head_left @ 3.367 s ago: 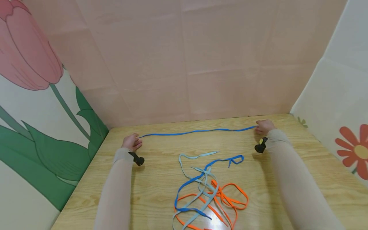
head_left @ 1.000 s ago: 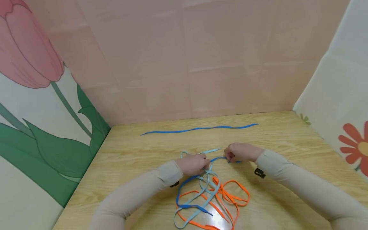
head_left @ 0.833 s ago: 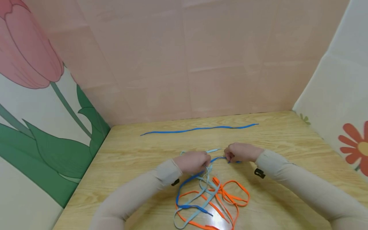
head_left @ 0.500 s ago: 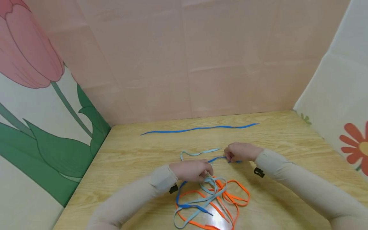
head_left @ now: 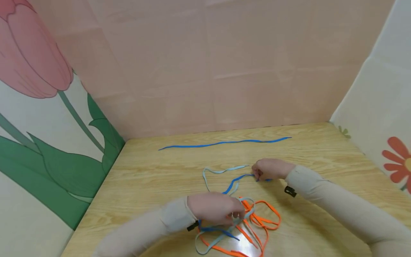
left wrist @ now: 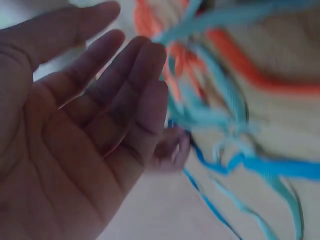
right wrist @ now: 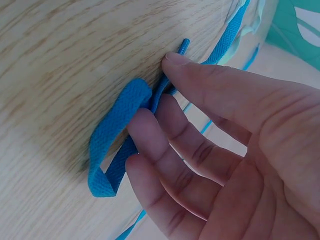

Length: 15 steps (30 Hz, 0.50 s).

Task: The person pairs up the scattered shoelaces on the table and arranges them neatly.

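Observation:
My right hand [head_left: 271,169] pinches a blue shoelace [right wrist: 112,117] near its tip, between thumb and forefinger; the lace's looped end hangs by the other fingers in the right wrist view. From there the blue shoelace [head_left: 236,179] runs toward my left hand [head_left: 215,207], which covers its middle. With fingers loosely bent, the left hand hovers over the tangle of laces. Light blue shoelaces [left wrist: 225,82] lie beyond its fingertips in the blurred left wrist view; no lace shows gripped in it. Orange shoelaces [head_left: 246,204] lie right of that hand.
Another blue shoelace [head_left: 221,143] lies stretched nearly straight along the back of the wooden table [head_left: 154,171]. A light blue lace end [head_left: 221,172] curves out in front of it. A pink sheet [head_left: 212,71] rises behind the table, with flower-patterned panels at both sides.
Both hands have left the straight blue lace and come to the tangle. The left hand lifted light blue lace, shifted it toward the near right, and moved nearer. Recently the right hand stayed put.

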Available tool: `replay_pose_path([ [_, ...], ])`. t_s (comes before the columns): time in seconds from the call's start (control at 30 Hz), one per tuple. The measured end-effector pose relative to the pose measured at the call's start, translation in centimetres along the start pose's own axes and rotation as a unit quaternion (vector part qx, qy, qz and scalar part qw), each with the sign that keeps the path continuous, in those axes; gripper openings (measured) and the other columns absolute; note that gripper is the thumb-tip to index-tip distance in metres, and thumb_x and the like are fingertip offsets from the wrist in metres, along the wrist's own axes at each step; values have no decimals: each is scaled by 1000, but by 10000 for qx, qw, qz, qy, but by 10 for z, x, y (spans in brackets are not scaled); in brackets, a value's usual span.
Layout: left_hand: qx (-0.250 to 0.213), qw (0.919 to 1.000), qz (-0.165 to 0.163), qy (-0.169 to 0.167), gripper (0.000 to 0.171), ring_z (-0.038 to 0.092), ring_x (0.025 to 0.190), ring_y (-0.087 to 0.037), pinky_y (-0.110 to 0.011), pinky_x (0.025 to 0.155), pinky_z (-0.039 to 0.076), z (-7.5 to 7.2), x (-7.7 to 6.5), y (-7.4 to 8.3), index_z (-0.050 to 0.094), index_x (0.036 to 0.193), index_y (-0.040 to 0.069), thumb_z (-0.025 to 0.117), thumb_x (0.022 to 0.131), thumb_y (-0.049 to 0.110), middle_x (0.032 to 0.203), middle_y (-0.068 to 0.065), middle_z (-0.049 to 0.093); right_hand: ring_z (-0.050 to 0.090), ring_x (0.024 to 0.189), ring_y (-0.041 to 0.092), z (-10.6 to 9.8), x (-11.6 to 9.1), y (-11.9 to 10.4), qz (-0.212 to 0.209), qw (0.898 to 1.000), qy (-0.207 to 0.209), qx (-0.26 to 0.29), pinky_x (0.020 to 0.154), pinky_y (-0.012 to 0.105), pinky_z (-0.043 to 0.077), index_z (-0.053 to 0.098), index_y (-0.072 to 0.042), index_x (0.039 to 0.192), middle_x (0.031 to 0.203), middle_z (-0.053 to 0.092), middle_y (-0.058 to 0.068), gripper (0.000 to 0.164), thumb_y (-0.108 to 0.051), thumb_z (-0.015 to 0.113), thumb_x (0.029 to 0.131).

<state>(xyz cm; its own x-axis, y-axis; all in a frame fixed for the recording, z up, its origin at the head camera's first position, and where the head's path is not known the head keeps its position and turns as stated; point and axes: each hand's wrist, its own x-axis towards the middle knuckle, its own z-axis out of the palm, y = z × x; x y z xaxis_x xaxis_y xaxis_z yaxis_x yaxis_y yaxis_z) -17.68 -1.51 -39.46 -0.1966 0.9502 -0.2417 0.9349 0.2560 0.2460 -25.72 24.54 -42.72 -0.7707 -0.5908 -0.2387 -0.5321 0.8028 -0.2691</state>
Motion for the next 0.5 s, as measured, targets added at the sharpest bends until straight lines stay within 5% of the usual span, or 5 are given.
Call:
replay_pose_path([
  [0.2, 836, 9930, -25, -831, 24, 47, 67, 7, -9, 55, 36, 19, 6, 17, 61, 92, 27, 79, 80, 39, 78, 20, 52, 46, 64, 5, -1, 1, -2, 130, 9998, -112, 40, 58, 22, 41, 59, -17, 77, 73, 56, -8, 18, -8, 73, 86],
  [0.5, 1604, 9808, -241, -1079, 22, 47, 64, 0, -17, 51, 36, 30, 9, 17, 58, 74, 26, 77, 80, 35, 70, 16, 49, 46, 65, 5, -1, 0, -2, 127, 9996, -195, 130, 58, 22, 41, 60, -16, 78, 75, 57, -7, 18, -5, 73, 85],
])
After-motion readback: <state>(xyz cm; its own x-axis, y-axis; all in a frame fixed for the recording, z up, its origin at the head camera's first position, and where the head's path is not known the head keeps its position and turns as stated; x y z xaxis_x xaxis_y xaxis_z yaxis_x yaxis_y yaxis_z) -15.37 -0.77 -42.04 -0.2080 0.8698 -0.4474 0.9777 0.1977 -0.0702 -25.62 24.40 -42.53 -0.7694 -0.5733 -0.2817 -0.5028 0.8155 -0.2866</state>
